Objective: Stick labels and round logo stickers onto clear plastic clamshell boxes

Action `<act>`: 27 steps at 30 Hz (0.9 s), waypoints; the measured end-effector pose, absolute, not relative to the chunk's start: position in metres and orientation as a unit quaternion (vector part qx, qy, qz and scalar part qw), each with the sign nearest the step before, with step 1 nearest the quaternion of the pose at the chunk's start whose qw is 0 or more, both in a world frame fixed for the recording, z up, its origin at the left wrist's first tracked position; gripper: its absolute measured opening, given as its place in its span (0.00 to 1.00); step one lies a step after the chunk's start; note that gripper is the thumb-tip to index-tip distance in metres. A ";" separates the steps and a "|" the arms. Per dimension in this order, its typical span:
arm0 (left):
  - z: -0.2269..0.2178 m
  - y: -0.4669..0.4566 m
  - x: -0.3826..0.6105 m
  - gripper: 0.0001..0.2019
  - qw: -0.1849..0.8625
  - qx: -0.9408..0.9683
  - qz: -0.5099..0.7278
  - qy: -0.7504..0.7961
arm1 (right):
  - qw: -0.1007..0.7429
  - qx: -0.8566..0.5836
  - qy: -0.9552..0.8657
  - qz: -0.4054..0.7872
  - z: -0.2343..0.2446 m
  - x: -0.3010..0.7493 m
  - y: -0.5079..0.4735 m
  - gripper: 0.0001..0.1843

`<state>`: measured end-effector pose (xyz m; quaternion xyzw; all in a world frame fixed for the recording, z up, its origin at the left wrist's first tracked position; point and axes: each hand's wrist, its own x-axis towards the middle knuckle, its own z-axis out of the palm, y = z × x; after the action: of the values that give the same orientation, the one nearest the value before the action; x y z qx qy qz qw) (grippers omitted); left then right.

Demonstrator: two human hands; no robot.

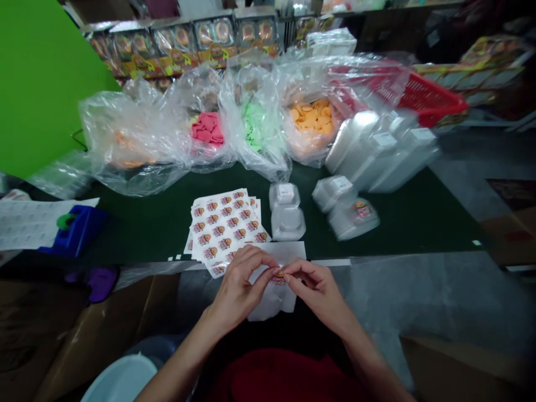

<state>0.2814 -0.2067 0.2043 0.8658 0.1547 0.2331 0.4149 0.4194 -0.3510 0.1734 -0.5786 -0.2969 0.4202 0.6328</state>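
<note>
Both hands pinching 1 burger sticker | 2 loose open boxes | 4 bags behind

1. Here's your small sticker, a burger-like picture in orange above pink lettering, face up, partly hidden under your fingertips; whether it's fully off the paper, you can't tell from here.
2. And right beneath it, your white sheet, otherwise plain, top end on the table, lower end reaching past the edge towards you.
</note>
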 end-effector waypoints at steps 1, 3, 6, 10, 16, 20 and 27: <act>0.208 -0.203 0.287 0.06 0.421 0.862 0.235 0.158 | 0.637 -0.582 -0.288 0.415 0.173 0.423 -0.351 0.07; 0.216 -0.196 0.301 0.06 0.431 0.845 0.261 0.181 | 0.660 -0.589 -0.250 0.394 0.173 0.434 -0.353 0.14; 0.225 -0.180 0.330 0.07 0.449 0.813 0.291 0.227 | 0.697 -0.606 -0.181 0.338 0.171 0.453 -0.358 0.21; 0.224 -0.153 0.374 0.09 0.487 0.802 0.243 0.248 | 0.712 -0.624 -0.127 0.297 0.160 0.469 -0.368 0.18; 0.207 -0.130 0.410 0.12 0.507 0.819 0.151 0.224 | 0.713 -0.624 -0.089 0.309 0.136 0.467 -0.374 0.19; 0.204 -0.127 0.414 0.12 0.511 0.819 0.136 0.223 | 0.712 -0.619 -0.087 0.320 0.132 0.465 -0.372 0.18; 0.197 -0.127 0.416 0.12 0.515 0.817 0.130 0.225 | 0.717 -0.616 -0.084 0.317 0.138 0.468 -0.365 0.17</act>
<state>0.4159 -0.1265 0.1974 0.8165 0.2253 0.1300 0.5154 0.4676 -0.3654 0.1381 -0.6155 -0.0843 0.3169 0.7167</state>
